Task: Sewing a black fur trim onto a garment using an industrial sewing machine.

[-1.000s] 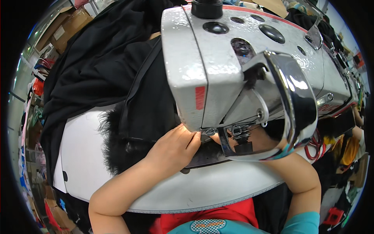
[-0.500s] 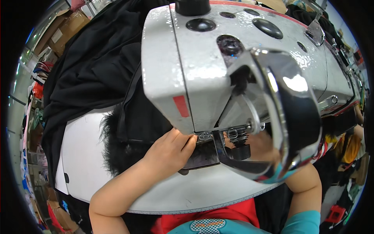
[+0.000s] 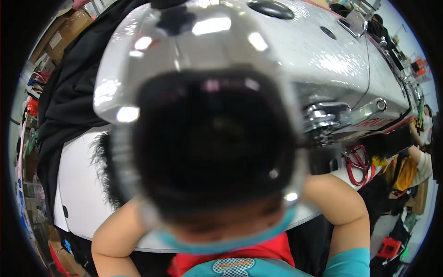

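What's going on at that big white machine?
A person in a teal shirt is at a glossy white sewing machine, both bare forearms reaching in over the smooth white table. A blurred, shiny silver metal part with a dark middle hides each hand, so I can't tell what they're holding. To its left, some fluffy black fur sticks out on the table, and folded black cloth is heaped farther back.
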Tool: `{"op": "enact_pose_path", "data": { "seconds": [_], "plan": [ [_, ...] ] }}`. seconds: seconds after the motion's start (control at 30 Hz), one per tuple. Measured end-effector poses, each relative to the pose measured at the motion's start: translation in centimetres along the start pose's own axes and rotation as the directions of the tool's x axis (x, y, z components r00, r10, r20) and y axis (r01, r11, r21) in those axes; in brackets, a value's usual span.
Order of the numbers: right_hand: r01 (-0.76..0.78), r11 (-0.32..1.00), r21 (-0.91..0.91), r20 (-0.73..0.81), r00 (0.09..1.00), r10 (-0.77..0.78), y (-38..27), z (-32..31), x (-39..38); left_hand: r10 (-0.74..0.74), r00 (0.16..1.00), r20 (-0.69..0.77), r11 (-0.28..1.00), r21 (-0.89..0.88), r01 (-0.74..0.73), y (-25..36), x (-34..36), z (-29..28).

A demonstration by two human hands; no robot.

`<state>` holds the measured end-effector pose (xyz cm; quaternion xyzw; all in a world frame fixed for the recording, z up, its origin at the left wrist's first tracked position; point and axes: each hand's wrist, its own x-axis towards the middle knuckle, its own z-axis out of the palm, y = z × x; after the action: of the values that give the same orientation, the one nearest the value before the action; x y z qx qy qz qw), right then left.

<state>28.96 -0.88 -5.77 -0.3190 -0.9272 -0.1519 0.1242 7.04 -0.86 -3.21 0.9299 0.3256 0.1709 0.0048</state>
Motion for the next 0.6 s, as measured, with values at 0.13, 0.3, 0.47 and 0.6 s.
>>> {"op": "enact_pose_path", "data": {
  "seconds": [0.13,0.3,0.47,0.6],
  "plan": [
    [-0.025,0.997,-0.069,-0.101,0.995,0.018,0.2,0.3,0.0,-0.08,0.99,0.12,0.996,-0.036,0.085,-0.1,0.0,0.0],
    [-0.016,1.0,0.003,-0.143,0.99,0.016,0.1,-0.4,0.5,0.111,0.991,-0.072,0.991,-0.065,-0.116,-0.2,1.2,-0.9],
    [-0.05,0.99,0.132,-0.1,0.993,0.063,0.5,0.7,0.4,-0.1,0.992,-0.074,0.979,-0.186,0.085,-0.6,-0.4,0.7],
    [-0.07,0.997,0.037,-0.057,0.996,0.072,0.6,0.3,1.2,0.053,0.999,-0.009,0.973,0.224,-0.05,-2.4,-0.2,0.0]
  ]
}}
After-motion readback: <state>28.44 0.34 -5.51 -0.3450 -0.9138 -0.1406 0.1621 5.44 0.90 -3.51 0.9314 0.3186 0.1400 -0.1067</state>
